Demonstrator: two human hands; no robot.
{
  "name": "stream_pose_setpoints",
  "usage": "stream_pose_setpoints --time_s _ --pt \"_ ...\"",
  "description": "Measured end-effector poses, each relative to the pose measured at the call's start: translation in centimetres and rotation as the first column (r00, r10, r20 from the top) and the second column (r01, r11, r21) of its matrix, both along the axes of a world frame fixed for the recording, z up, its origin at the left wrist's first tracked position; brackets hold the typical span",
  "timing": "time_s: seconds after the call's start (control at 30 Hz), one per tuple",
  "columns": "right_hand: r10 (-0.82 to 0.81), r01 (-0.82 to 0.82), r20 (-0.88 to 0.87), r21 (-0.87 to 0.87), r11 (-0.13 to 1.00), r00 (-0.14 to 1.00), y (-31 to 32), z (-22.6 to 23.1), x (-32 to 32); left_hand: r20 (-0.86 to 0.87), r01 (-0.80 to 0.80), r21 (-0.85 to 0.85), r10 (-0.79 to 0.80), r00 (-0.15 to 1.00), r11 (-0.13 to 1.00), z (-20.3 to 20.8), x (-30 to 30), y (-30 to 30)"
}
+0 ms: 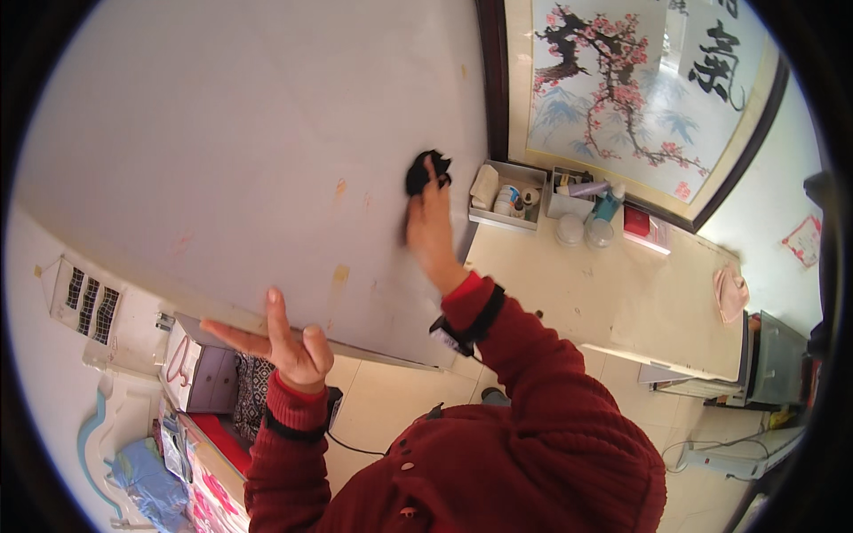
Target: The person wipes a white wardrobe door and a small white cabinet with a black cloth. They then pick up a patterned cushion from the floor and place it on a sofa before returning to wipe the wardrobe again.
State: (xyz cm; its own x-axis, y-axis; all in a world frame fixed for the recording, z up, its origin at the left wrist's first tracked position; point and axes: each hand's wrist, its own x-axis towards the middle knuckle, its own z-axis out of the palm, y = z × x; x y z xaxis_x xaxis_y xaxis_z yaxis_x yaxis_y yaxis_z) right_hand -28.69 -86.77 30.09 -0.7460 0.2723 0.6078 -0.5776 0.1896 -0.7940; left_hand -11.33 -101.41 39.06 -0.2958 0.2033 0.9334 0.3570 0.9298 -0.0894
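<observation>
A large pale grey wall [213, 133] fills the upper left, with yellowish and reddish marks on it. High against it, my right hand [433, 226] presses a crumpled black cloth [418, 175] to the surface, close to a dark picture frame. My left hand [289, 348] is lower and to the left, fingers spread and holding nothing. It is by the wall's lower edge; I cannot tell whether the fingertips touch it. One yellowish mark [340, 275] shows between the two hands.
On the right, a cream tabletop [613, 293] carries an open box [506, 218] of small containers, jars [600, 234], a red box [636, 220] and a pink cloth [731, 295]. A framed blossom painting [622, 107] stands behind them. A thin cable [355, 447] runs by my left wrist.
</observation>
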Motion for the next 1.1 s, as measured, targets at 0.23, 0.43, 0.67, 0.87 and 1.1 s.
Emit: stream_pose_setpoints --time_s 0.23,0.43,0.67,0.87,1.1 --pt "0.326 -0.329 0.047 0.086 0.940 0.944 -3.9 -1.3 17.2 0.034 0.055 0.027 -0.055 0.998 0.998 0.2 0.2 0.0" --pt "0.281 -0.260 0.208 -0.125 0.958 0.937 -4.7 -6.6 15.3 0.030 0.074 -0.004 -0.073 0.997 0.997 0.2 0.0 -0.2" --pt "-0.049 -0.009 0.484 0.118 0.993 0.874 -0.2 -15.8 0.3 -0.006 0.111 -0.020 -0.111 0.994 0.994 0.4 -0.7 -0.1" --pt "0.042 0.061 0.748 -0.109 0.992 0.662 2.1 -21.8 -7.8 -0.026 0.102 -0.018 -0.103 0.994 0.995 0.1 -1.3 -0.1" --pt "-0.088 0.151 0.757 -0.014 0.988 0.648 0.1 -22.3 -4.5 -0.030 0.019 0.023 -0.019 0.999 1.000 -0.1 -1.0 0.3"
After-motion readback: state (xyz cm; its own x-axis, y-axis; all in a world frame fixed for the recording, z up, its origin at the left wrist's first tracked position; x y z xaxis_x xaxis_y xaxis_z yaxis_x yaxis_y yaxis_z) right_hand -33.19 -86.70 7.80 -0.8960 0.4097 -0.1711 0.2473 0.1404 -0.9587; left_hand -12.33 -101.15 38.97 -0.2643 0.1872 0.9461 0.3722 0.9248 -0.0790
